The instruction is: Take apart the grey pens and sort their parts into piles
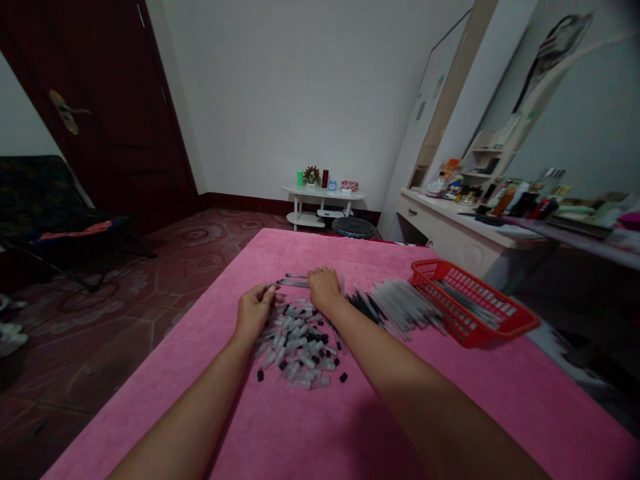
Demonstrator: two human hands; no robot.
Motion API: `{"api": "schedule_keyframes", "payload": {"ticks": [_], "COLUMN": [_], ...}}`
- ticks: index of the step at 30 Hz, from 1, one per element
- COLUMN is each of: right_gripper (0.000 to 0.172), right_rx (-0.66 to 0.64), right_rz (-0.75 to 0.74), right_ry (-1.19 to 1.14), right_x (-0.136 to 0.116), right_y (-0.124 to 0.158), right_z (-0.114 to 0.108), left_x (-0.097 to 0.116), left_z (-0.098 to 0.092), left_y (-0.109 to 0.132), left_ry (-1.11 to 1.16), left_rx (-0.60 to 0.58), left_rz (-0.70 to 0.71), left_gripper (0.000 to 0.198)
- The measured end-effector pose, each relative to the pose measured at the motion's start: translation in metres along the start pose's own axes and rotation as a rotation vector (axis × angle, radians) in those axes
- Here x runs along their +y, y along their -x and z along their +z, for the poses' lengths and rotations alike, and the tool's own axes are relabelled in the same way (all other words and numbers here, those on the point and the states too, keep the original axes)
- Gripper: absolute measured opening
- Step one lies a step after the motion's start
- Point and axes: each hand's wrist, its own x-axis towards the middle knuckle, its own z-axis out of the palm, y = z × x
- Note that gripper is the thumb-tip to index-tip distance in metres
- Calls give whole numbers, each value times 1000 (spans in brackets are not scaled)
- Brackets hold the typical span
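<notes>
On the pink cloth, my left hand [257, 308] is at the left edge of a heap of pen caps [300, 340], clear with black parts. Its thumb and fingers are drawn together; whatever is between them is too small to make out. My right hand [325, 287] is beyond the heap, its fingers curled down over several slim pens [295, 283], whose dark ends stick out to the left. Black pen pieces [363, 303] lie right of that hand, beside a spread pile of pale translucent pen barrels [405, 307].
A red plastic basket [470, 303] holding more thin sticks stands at the right of the pink-covered table [280, 427]. Behind it is a white dressing table [450, 227] crowded with bottles. A low white stand [320, 193], a dark round stool [353, 227] and a folding chair [55, 200] are farther off.
</notes>
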Motion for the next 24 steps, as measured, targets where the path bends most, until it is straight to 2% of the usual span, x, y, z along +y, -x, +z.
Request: {"api": "schedule_keyframes", "payload": {"ticks": [10,16,18,20,22,24], "right_gripper": [27,25,24,22,18,15], "right_rx": [8,88,135,140,93,-7], "right_rz": [-103,-2,66,130,177,201], "right_ry": [-30,-137,-339,-760,-1258,-1624], "right_x": [3,5,3,-2,-8,-13], "right_y": [14,29,36,45,58,73], "right_z": [-4,-12,-15,-18,-21,-24], "left_x": [2,9,17,29,40,49], "left_z": [0,-3,0,7,16,25], "left_y": [0,0,1,4,10,17], "left_ry": [-28,-96,-109,-59,118,301], "left_rx": [6,35,49,11,-134,-301], "left_rz": [25,84,119,137,75,-19], "left_gripper": [48,43,43,46,50,50]}}
